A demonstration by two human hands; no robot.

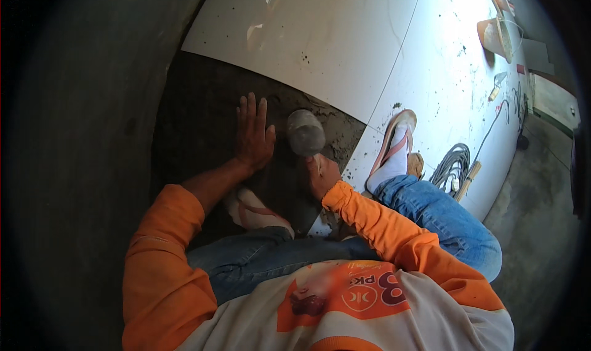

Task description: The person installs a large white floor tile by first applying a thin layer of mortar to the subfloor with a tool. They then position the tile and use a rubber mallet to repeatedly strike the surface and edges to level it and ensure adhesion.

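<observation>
My left hand [254, 135] is open, its fingers stretched out over a dark grey mortar bed [203, 98]. Whether the palm presses on the surface or hovers just above it, I cannot tell. Closed around the handle of a rubber mallet [306, 132] is my right hand [321, 173]. The mallet's rounded grey head is right of my left fingers, over the dark area; contact with the surface is unclear. Large white floor tiles [295, 43] border the mortar on the far side and the right.
A dark wall [92, 154] rises at the left. On the tiles at right are a bucket [492, 38], a trowel [497, 86], a coiled cable [452, 169] and a bundle of thin sticks [468, 181]. My sandalled feet stand on either side of the mallet.
</observation>
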